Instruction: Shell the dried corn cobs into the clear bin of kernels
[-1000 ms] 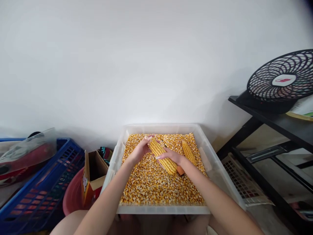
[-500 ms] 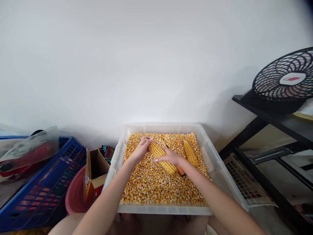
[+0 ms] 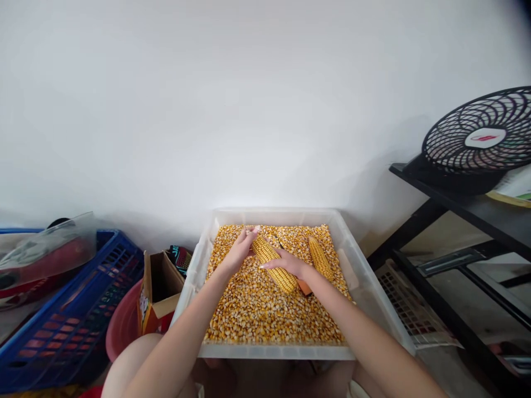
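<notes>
A clear plastic tub (image 3: 375,307) in front of me is filled with loose yellow corn kernels (image 3: 265,315). Both my hands hold one dried corn cob (image 3: 271,261) over the kernels. My left hand (image 3: 239,251) grips its far, narrow end. My right hand (image 3: 290,266) wraps its near half, with an orange cob stub showing under the wrist. A second whole corn cob (image 3: 319,257) lies on the kernels just to the right of my right hand.
A blue plastic crate (image 3: 62,320) stands at the left with a clear-wrapped item on it. A pink basin (image 3: 122,326) and an open cardboard box (image 3: 160,287) sit beside the tub. A black fan (image 3: 481,141) rests on a black shelf (image 3: 468,202) at the right.
My hands and the cob have stayed nearly in place; the left hand's grip on the cob's tip shifted slightly. The view wobbled a little sideways.
</notes>
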The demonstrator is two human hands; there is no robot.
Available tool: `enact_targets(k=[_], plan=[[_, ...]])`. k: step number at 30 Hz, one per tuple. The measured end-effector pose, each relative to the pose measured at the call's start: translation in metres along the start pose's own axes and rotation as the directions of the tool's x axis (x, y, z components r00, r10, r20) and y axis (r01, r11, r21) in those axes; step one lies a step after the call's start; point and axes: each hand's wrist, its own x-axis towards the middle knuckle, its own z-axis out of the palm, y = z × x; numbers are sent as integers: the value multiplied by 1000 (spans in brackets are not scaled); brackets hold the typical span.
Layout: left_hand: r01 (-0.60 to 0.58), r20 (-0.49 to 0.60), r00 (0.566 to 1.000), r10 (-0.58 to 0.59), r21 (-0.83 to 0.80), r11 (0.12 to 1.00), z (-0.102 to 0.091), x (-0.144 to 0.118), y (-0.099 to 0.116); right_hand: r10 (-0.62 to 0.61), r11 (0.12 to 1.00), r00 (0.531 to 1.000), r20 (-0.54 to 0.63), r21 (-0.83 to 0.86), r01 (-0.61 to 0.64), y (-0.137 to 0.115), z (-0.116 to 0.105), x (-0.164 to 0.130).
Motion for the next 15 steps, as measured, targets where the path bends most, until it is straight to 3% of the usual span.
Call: enact_targets(k=[3, 9, 12, 15], plan=[[-29, 55, 998, 26, 67, 997, 0, -3, 1, -1, 1000, 1000, 8, 3, 1, -1, 0, 0], [-36, 183, 983, 32, 21, 999, -3, -6, 7, 51, 987, 977, 209, 136, -81, 5, -13, -4], [-28, 174, 984, 31, -19, 999, -3, -3, 6, 28, 982, 974, 225, 178, -69, 3, -13, -6], [-23, 92, 995, 26, -30, 999, 0, -1, 3, 45, 990, 989, 142, 128, -63, -1, -5, -5]])
